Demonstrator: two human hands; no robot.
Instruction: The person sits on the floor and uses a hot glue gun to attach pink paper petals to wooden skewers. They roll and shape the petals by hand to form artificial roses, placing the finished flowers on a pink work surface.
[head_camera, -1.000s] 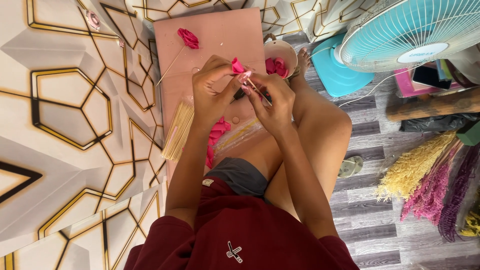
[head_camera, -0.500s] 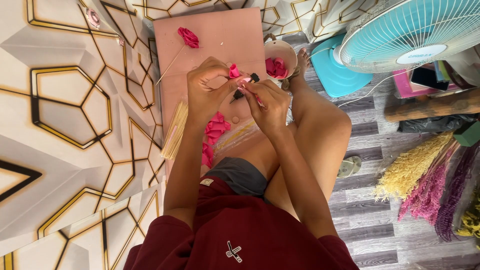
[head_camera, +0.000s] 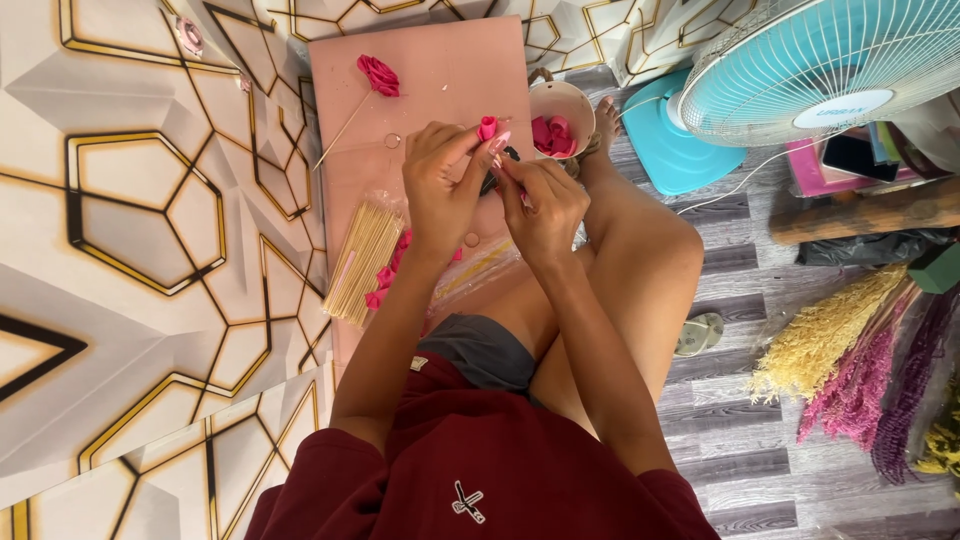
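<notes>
The fingers (head_camera: 478, 150) of the left hand (head_camera: 440, 190) are curled and pinch a small pink rose (head_camera: 487, 127), a tight roll of soft, ribbon-like petals, held above the middle of the pink board (head_camera: 440, 70). The fingers of the right hand (head_camera: 545, 205) are pressed together around something thin at the rose's base; what it is cannot be told. The two hands touch at the fingertips.

The board is flat, smooth and rectangular, and lies on a white floor covering with gold hexagon lines (head_camera: 140, 220). Near its far left corner lies a finished rose on a thin stick (head_camera: 377, 76), the bloom ruffled and deep pink. At its left edge sits a bundle of pale wooden sticks (head_camera: 360, 262) in a clear wrapper, with loose pink petals (head_camera: 385, 278) just beside it. By the far right edge stands a round white cup (head_camera: 562, 105) holding more pink pieces. Beyond the knee stand a teal fan (head_camera: 800, 70) with a wire grille and feathery dried grass (head_camera: 830, 335), yellow and purple, on grey planks.
</notes>
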